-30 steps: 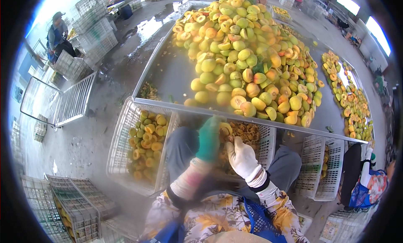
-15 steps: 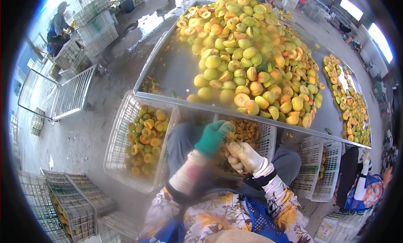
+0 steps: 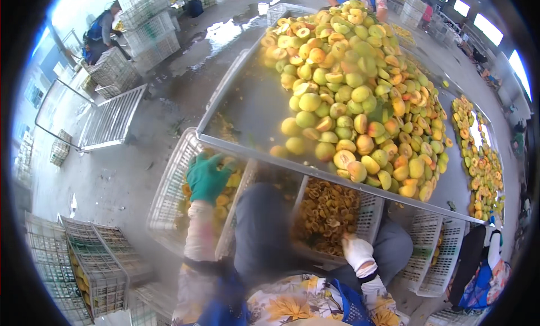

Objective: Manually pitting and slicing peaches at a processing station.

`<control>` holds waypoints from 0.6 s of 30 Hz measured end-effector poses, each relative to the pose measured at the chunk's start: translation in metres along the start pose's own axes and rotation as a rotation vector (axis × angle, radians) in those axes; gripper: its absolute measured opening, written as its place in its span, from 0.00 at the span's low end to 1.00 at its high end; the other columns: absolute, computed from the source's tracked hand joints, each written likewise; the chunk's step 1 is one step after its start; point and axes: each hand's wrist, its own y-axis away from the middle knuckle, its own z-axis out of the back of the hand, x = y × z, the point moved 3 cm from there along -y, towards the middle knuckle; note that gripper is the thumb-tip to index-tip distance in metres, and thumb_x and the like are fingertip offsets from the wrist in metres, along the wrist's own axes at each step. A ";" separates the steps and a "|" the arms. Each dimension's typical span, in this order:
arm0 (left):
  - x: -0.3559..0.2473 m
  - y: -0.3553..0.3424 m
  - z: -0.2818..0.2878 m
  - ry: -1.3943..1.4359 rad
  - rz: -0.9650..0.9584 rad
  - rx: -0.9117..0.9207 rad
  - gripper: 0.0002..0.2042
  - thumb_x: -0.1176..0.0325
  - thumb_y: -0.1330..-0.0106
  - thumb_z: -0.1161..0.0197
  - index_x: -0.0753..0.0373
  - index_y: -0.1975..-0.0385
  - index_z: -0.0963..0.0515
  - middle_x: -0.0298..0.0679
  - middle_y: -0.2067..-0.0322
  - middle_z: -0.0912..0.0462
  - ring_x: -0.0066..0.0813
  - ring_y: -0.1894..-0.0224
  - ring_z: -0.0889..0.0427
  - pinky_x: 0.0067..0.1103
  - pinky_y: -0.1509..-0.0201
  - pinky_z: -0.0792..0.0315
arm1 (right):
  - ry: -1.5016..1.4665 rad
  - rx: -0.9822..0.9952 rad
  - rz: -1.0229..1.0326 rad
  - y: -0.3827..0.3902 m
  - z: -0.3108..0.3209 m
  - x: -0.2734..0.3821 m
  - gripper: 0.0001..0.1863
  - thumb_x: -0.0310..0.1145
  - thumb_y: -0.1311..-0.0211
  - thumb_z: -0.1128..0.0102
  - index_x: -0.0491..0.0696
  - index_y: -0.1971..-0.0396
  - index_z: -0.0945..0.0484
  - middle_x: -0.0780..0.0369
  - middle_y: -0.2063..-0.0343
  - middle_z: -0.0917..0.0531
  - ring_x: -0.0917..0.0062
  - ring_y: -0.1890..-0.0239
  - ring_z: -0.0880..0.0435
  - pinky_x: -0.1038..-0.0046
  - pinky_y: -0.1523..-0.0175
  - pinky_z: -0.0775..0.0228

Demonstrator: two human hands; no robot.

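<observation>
My left hand [image 3: 207,178], in a green glove, is over the left plastic crate [image 3: 164,199], its fingers apart above the halved yellow peach-like fruit [image 3: 224,201]. My right hand [image 3: 358,252], in a pale glove, is low at the near right of a second crate [image 3: 368,213]. Its fingers look curled in, and what they hold, if anything, is hidden. Brown-orange pits and scraps [image 3: 326,210] fill that crate. Beyond both crates, a heap of whole-looking and halved fruit [image 3: 349,106] lies on a metal table [image 3: 247,126].
The table's raised metal edge [image 3: 315,171] runs above the crates. More white crates [image 3: 424,244] stand at right beside another seated person [image 3: 486,270]. Stacked crates [image 3: 95,270] are at lower left, a flat trolley [image 3: 112,118] farther off. Another person [image 3: 101,30] bends by crates.
My hands were together over the scrap crate. The left has moved left to the fruit crate and spread its fingers; the right has dropped lower and nearer. The view has shifted.
</observation>
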 end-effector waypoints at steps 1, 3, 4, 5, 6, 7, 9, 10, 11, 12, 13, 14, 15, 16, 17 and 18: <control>0.000 -0.007 0.005 -0.425 -0.160 -0.055 0.12 0.54 0.43 0.37 0.53 0.65 0.17 0.41 0.65 0.19 0.37 0.61 0.20 0.32 0.55 0.27 | -0.032 -0.080 -0.003 -0.001 -0.006 -0.006 0.16 0.43 0.34 0.53 0.49 0.74 0.23 0.52 0.83 0.20 0.58 0.79 0.19 0.56 0.73 0.28; -0.031 -0.029 -0.047 -0.266 -0.124 0.153 0.15 0.48 0.47 0.35 0.50 0.66 0.16 0.41 0.63 0.17 0.41 0.56 0.20 0.35 0.53 0.28 | 0.055 0.054 -0.116 0.003 -0.010 -0.005 0.19 0.44 0.34 0.53 0.43 0.73 0.24 0.48 0.82 0.20 0.53 0.76 0.19 0.54 0.70 0.27; -0.045 -0.036 -0.059 -0.196 -0.148 0.209 0.17 0.46 0.47 0.36 0.51 0.67 0.16 0.40 0.64 0.16 0.41 0.56 0.20 0.35 0.54 0.28 | -0.041 0.092 -0.109 -0.004 -0.004 0.011 0.19 0.45 0.34 0.53 0.42 0.71 0.25 0.47 0.81 0.20 0.51 0.74 0.19 0.52 0.69 0.28; -0.052 -0.048 -0.084 -0.237 -0.086 0.451 0.19 0.45 0.47 0.38 0.52 0.66 0.16 0.40 0.65 0.15 0.42 0.57 0.19 0.36 0.53 0.28 | -0.135 0.136 -0.106 -0.011 -0.001 0.023 0.20 0.45 0.35 0.53 0.41 0.70 0.26 0.45 0.80 0.20 0.49 0.73 0.19 0.50 0.68 0.28; -0.069 -0.059 -0.094 -0.316 -0.006 0.684 0.20 0.44 0.48 0.39 0.54 0.65 0.16 0.40 0.63 0.15 0.43 0.57 0.18 0.37 0.47 0.30 | -0.264 0.123 -0.048 -0.017 -0.008 0.022 0.19 0.45 0.35 0.52 0.41 0.65 0.27 0.43 0.78 0.20 0.46 0.70 0.20 0.49 0.66 0.30; -0.071 -0.062 -0.103 -0.240 -0.024 0.742 0.20 0.47 0.49 0.38 0.53 0.64 0.16 0.41 0.60 0.16 0.42 0.54 0.19 0.40 0.42 0.34 | -0.249 0.102 -0.074 -0.021 -0.005 0.027 0.19 0.45 0.35 0.52 0.41 0.64 0.28 0.43 0.78 0.20 0.46 0.70 0.20 0.49 0.66 0.30; -0.076 -0.069 -0.120 -0.258 -0.007 0.778 0.20 0.49 0.50 0.37 0.53 0.61 0.17 0.42 0.57 0.17 0.41 0.51 0.20 0.43 0.38 0.38 | -0.232 0.047 -0.171 -0.017 0.011 0.036 0.19 0.45 0.35 0.51 0.42 0.62 0.28 0.43 0.78 0.21 0.46 0.70 0.20 0.49 0.65 0.30; -0.083 -0.070 -0.127 -0.294 -0.006 0.817 0.21 0.49 0.50 0.37 0.53 0.60 0.17 0.42 0.56 0.17 0.41 0.51 0.20 0.43 0.38 0.39 | -0.283 -0.038 -0.215 -0.009 0.020 0.038 0.18 0.44 0.35 0.50 0.42 0.62 0.28 0.42 0.78 0.21 0.45 0.70 0.20 0.50 0.64 0.29; -0.087 -0.069 -0.131 -0.333 -0.003 0.854 0.21 0.49 0.51 0.37 0.53 0.59 0.18 0.42 0.56 0.18 0.41 0.50 0.20 0.44 0.38 0.39 | -0.306 -0.087 -0.162 -0.009 0.022 0.039 0.18 0.44 0.35 0.51 0.42 0.62 0.27 0.44 0.78 0.20 0.47 0.71 0.20 0.50 0.66 0.29; -0.080 -0.075 -0.130 -0.313 -0.027 0.784 0.20 0.52 0.52 0.34 0.54 0.61 0.18 0.41 0.58 0.17 0.40 0.54 0.19 0.41 0.44 0.32 | -0.330 -0.135 -0.107 -0.013 0.022 0.041 0.18 0.44 0.34 0.52 0.42 0.62 0.27 0.45 0.78 0.20 0.48 0.72 0.20 0.51 0.67 0.29; -0.074 -0.073 -0.125 -0.073 0.048 0.772 0.19 0.55 0.52 0.34 0.56 0.60 0.19 0.41 0.60 0.17 0.39 0.57 0.18 0.37 0.50 0.28 | -0.347 -0.179 -0.083 -0.008 0.018 0.037 0.18 0.44 0.34 0.53 0.42 0.62 0.26 0.46 0.79 0.19 0.49 0.73 0.19 0.52 0.68 0.29; -0.065 -0.071 -0.115 0.164 0.128 0.753 0.19 0.57 0.52 0.33 0.58 0.60 0.19 0.41 0.62 0.17 0.37 0.61 0.17 0.33 0.57 0.25 | -0.194 0.088 -0.127 -0.008 0.000 0.024 0.17 0.42 0.33 0.53 0.42 0.63 0.26 0.45 0.78 0.20 0.47 0.73 0.20 0.51 0.67 0.30; -0.044 -0.061 -0.124 0.702 0.169 0.465 0.20 0.62 0.51 0.32 0.64 0.58 0.22 0.41 0.64 0.18 0.35 0.67 0.17 0.27 0.68 0.25 | -0.270 0.002 -0.134 -0.007 -0.005 0.021 0.17 0.42 0.32 0.53 0.42 0.63 0.26 0.44 0.78 0.21 0.47 0.72 0.21 0.51 0.67 0.30; -0.054 -0.059 -0.114 1.076 0.246 0.479 0.20 0.63 0.47 0.35 0.68 0.57 0.24 0.41 0.64 0.19 0.34 0.68 0.18 0.28 0.70 0.23 | -0.335 -0.103 -0.171 -0.004 -0.007 0.011 0.17 0.43 0.32 0.53 0.41 0.64 0.26 0.44 0.78 0.21 0.46 0.72 0.21 0.51 0.66 0.31; -0.067 -0.047 -0.097 1.529 0.431 0.621 0.18 0.64 0.45 0.38 0.67 0.57 0.24 0.41 0.64 0.19 0.35 0.69 0.18 0.27 0.74 0.22 | -0.402 -0.199 -0.194 0.003 -0.002 0.010 0.18 0.43 0.32 0.53 0.41 0.64 0.26 0.43 0.77 0.21 0.45 0.71 0.22 0.51 0.66 0.31; -0.092 -0.033 -0.081 1.722 0.421 0.656 0.17 0.61 0.42 0.40 0.67 0.57 0.24 0.41 0.64 0.20 0.34 0.70 0.18 0.27 0.74 0.21 | -0.639 -0.180 -0.273 0.001 0.004 0.002 0.19 0.43 0.31 0.53 0.40 0.67 0.25 0.42 0.76 0.22 0.43 0.69 0.23 0.52 0.65 0.32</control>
